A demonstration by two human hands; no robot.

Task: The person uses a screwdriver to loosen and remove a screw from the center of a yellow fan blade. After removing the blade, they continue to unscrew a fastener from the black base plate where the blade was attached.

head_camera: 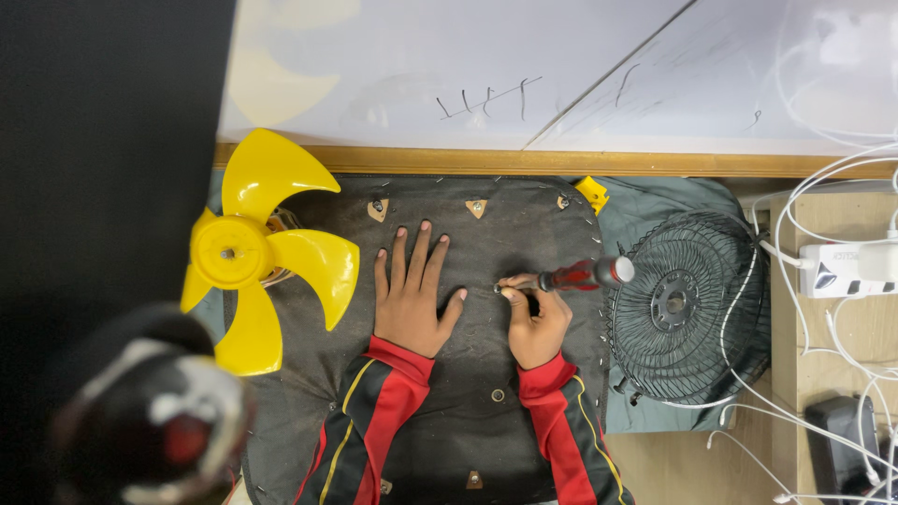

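My left hand (pixel 412 295) lies flat, fingers spread, on a black fabric-covered panel (pixel 505 234). My right hand (pixel 536 323) grips a red-handled screwdriver (pixel 580 275) held sideways, its tip touching the panel near the middle. Small triangular brown tabs with screws (pixel 476 207) sit along the panel's far edge. Both sleeves are red and black with yellow stripes.
A yellow fan blade (pixel 253 248) rests at the panel's left. A black wire fan guard (pixel 678 304) lies to the right on grey cloth. White cables and a power strip (pixel 847 269) lie on the wooden surface at far right. A blurred dark object (pixel 150 411) fills the lower left.
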